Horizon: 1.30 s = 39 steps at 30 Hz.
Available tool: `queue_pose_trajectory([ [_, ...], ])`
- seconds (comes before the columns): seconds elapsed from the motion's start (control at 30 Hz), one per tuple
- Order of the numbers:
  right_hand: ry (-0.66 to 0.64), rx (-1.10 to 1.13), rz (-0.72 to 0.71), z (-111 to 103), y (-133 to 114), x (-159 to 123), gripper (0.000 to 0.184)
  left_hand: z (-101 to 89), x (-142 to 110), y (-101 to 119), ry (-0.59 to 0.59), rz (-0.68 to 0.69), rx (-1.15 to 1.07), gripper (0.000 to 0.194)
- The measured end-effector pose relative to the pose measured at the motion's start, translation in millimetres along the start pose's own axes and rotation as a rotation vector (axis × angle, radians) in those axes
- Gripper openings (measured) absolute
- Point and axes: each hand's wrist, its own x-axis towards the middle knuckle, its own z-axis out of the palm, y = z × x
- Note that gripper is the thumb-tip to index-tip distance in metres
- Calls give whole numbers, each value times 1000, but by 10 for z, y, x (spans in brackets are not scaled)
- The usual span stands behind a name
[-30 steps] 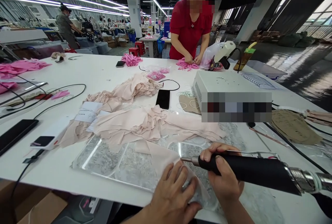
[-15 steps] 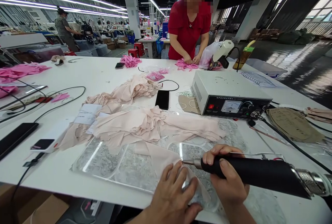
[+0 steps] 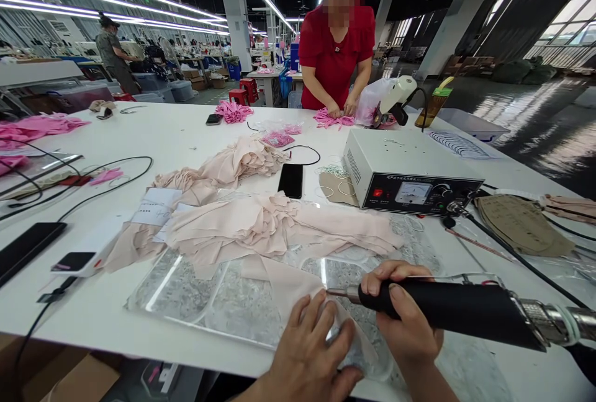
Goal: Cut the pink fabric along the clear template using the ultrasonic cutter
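My left hand (image 3: 310,352) lies with its fingers spread on a beige fabric piece (image 3: 298,287), pressing it against a clear plastic sheet (image 3: 242,303). In my right hand (image 3: 410,321) is a handheld ultrasonic welder (image 3: 447,306) with a black grip, held almost level. Its thin metal tip points left and meets the fabric just beside my left fingertips. Whether the tip presses down cannot be made out. The welder's metal rear end and its cable run off to the right. Just beyond my hands is a pile of beige fabric pieces (image 3: 261,222).
A white control box (image 3: 414,166) with a dial stands behind my right hand. A black phone (image 3: 291,180) and a second beige fabric pile (image 3: 233,163) lie further back. Cables cross the table's left side. Opposite, a person in red (image 3: 338,54) handles pink strips (image 3: 333,119).
My view has shifted slightly. The welder's rear end has swung a little, while its tip stays at the same spot on the fabric. My left hand has not moved.
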Motion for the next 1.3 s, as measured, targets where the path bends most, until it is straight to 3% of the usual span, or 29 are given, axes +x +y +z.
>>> queue_pose_trajectory([
  [0.23, 49, 11, -4, -8, -45, 23, 7, 7, -36, -2, -34, -9, -8, 44],
  [0.37, 180, 26, -30, -119, -210, 22, 9, -131, -12, -37, -141, 0, -77, 44],
  [0.5, 284, 25, 30, -315, -399, -116, 12, -341, 122, -226, -205, -66, -185, 32],
  [0.57, 322, 42, 65, -400, -462, -222, 13, -407, 226, -383, -209, -27, -189, 34],
  [0.7, 397, 84, 115, -496, -512, -391, 16, -427, 471, -639, -442, 29, -230, 30],
  [0.8, 421, 85, 126, -525, -521, -433, 17, -366, 656, -684, -674, -36, -249, 23],
  [0.87, 434, 77, 112, -541, -539, -432, 16, -288, 764, -676, -737, -84, -240, 18],
  [1.03, 520, 60, 86, -559, -618, -439, 17, -112, 903, -680, -699, -231, -186, 15],
  [1.13, 538, 42, 75, -533, -627, -486, 17, -183, 885, -703, -684, -259, -169, 17],
  [1.2, 531, 27, 64, -500, -607, -520, 15, -286, 854, -733, -697, -151, -203, 22],
  [1.3, 525, 42, 49, -448, -558, -552, 13, -368, 810, -810, -720, 286, -275, 35],
])
